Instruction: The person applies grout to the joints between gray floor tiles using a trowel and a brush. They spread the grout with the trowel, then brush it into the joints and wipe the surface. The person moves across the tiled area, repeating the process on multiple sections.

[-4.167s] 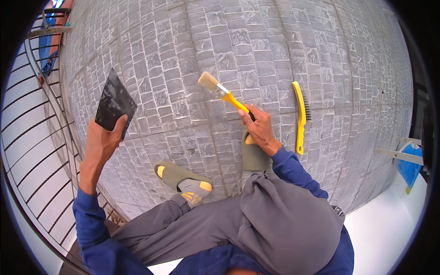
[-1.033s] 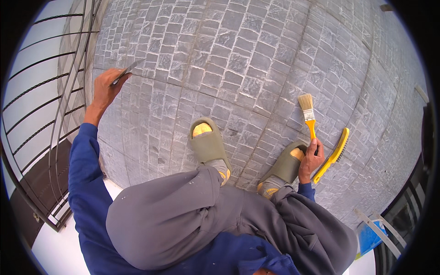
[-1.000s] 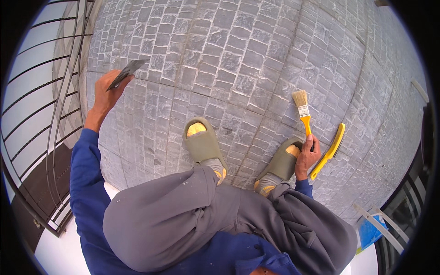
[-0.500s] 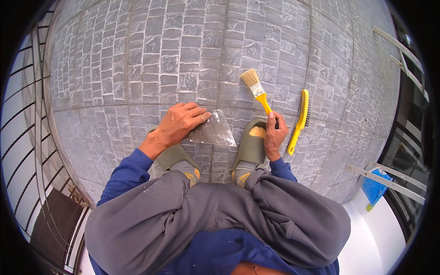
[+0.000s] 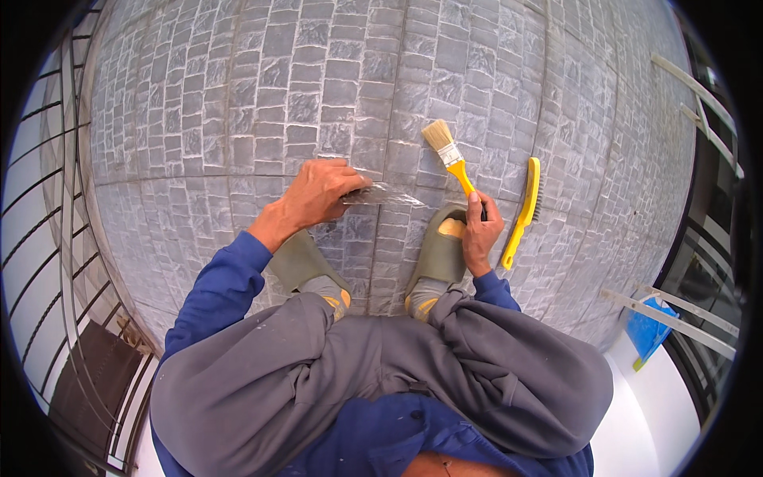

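My left hand (image 5: pixel 319 191) is closed on one end of a thin metal scraper plate (image 5: pixel 381 194), spotted with white residue. The plate is tilted and seen nearly edge-on above the tiles. To its right, my right hand (image 5: pixel 482 237) grips the end of a yellow-handled paintbrush (image 5: pixel 458 168). The brush's pale bristles point up and left, away from me. Just right of that hand, a yellow-handled wire brush (image 5: pixel 522 215) lies on the floor, its dark bristles facing right.
Grey stone-patterned tiles (image 5: pixel 318 103) cover the floor. My feet in olive slides (image 5: pixel 437 254) are planted between the hands. A dark metal railing (image 5: pixel 48 215) runs along the left. White metal bars (image 5: pixel 675 322) and a blue object (image 5: pixel 648 326) stand at the right.
The scraper plate has turned from showing its broad face to nearly edge-on, as my left hand rose and shifted slightly right. The paintbrush stays in my right hand, almost unmoved.
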Motion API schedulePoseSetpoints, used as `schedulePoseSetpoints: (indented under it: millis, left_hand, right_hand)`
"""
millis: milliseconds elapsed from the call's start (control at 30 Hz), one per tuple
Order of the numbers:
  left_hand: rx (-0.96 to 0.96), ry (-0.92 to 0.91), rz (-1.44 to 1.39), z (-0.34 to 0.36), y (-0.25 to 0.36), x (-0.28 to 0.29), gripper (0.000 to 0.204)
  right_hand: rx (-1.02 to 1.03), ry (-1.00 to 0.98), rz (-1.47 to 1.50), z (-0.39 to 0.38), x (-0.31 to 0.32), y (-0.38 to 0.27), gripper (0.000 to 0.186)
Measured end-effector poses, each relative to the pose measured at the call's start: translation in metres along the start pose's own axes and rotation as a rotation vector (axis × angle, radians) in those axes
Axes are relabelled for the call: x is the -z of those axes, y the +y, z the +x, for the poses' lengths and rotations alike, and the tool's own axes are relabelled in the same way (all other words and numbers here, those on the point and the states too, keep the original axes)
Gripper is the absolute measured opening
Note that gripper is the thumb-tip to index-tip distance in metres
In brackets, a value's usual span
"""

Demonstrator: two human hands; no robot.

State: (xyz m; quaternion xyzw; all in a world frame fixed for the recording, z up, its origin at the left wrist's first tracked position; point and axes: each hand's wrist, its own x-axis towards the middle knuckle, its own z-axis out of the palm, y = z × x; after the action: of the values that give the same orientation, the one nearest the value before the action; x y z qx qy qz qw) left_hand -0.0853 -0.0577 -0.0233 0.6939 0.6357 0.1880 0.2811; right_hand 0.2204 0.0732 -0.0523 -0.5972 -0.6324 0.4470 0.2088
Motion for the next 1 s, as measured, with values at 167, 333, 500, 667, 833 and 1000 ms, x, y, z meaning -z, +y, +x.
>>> schedulePoseSetpoints:
  millis: [167,333,500,667,833,1000]
  left_hand:
    - [-0.062,0.135,-0.192,0.017,-0.007,0.001,0.054]
    - [-0.182,0.010,-0.199,0.018,0.002,-0.007,0.055]
    - [-0.209,0.028,-0.079,0.017,0.015,-0.011,0.049]
    - [-0.033,0.059,-0.068,-0.016,-0.007,0.050,0.049]
    - [0.078,0.038,0.029,-0.033,0.017,0.081,0.049]
    - [0.120,-0.263,0.225,-0.015,0.040,0.065,0.041]
  right_hand:
    - [0.044,0.013,-0.041,0.000,0.000,0.000,0.031]
    - [0.053,0.021,-0.026,0.001,0.000,-0.002,0.031]
    - [0.057,0.012,-0.013,0.001,-0.002,-0.004,0.031]
    - [0.035,0.017,-0.045,0.002,0.000,-0.004,0.030]
    - [0.050,0.019,0.052,0.000,-0.005,-0.008,0.028]
    - [0.060,0.023,0.054,0.002,-0.004,-0.009,0.028]
